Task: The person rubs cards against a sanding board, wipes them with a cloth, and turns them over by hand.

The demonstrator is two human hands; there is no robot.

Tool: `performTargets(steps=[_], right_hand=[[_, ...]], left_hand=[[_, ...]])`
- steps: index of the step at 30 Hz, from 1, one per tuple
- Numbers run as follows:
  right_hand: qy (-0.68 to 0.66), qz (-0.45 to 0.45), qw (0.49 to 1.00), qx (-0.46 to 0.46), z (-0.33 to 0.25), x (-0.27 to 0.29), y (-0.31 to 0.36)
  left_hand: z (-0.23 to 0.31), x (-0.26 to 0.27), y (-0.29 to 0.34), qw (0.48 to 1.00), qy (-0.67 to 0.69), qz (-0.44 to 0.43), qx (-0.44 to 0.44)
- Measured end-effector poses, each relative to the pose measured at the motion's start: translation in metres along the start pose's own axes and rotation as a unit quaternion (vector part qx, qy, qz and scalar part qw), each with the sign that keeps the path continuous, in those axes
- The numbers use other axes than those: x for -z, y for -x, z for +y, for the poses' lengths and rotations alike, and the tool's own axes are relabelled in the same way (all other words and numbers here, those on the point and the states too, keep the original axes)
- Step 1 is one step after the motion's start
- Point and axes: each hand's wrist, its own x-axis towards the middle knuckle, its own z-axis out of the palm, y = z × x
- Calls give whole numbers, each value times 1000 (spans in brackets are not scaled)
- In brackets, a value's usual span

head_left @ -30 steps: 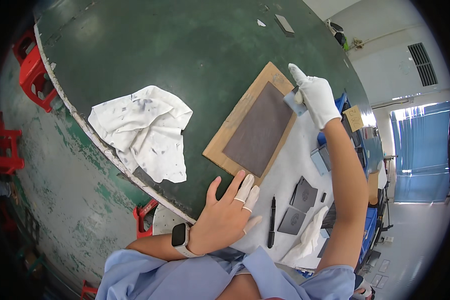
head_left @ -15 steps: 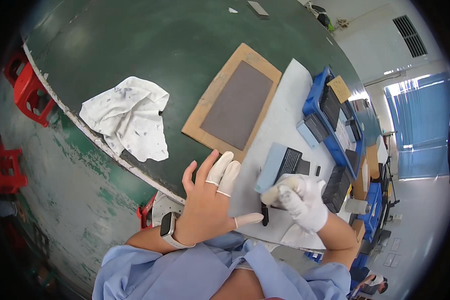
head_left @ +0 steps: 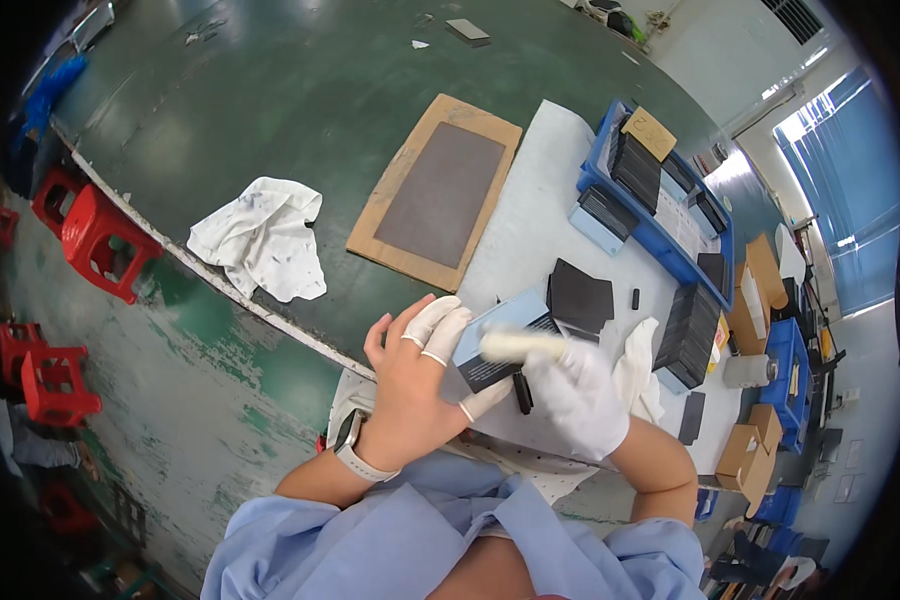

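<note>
My left hand [head_left: 415,375], with white finger cots on the thumb and two fingers, has its fingertips and thumb around the left end of a light blue block [head_left: 475,338] with a black printed plate [head_left: 488,372] against it. My right hand [head_left: 578,400], in a white glove, is closed around a cream-coloured, rounded stick [head_left: 515,344], blurred by motion. The stick passes over the block and plate, hiding part of them; whether it touches cannot be told. A black marker-like piece [head_left: 523,393] lies just below. Beyond my right hand are dark flat plates [head_left: 580,297].
Farther right stand a blue tray [head_left: 660,235] of black plates, a row of black plates [head_left: 685,330] and a white cloth [head_left: 635,372]. A brown board with a grey pad [head_left: 440,195] lies ahead; a crumpled white cloth [head_left: 260,235] lies left. Red stools [head_left: 100,240] stand beyond the table edge.
The blue block and printed plate have moved left, from beside my right hand into my left hand's grasp. My right hand has shifted slightly left and down with the stick. The view has turned.
</note>
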Motion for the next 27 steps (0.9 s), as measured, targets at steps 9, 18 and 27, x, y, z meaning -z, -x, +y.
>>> performTargets(steps=[9, 18, 27], right_hand=[[-14, 149, 989, -2, 7, 38, -19], [-47, 198, 979, -7, 6, 56, -14], [-34, 159, 984, -67, 0, 33, 25]], left_hand=[[14, 1, 9, 998, 43, -33, -29], [14, 3, 11, 993, 84, -55, -67], [11, 4, 12, 997, 17, -35, -65]])
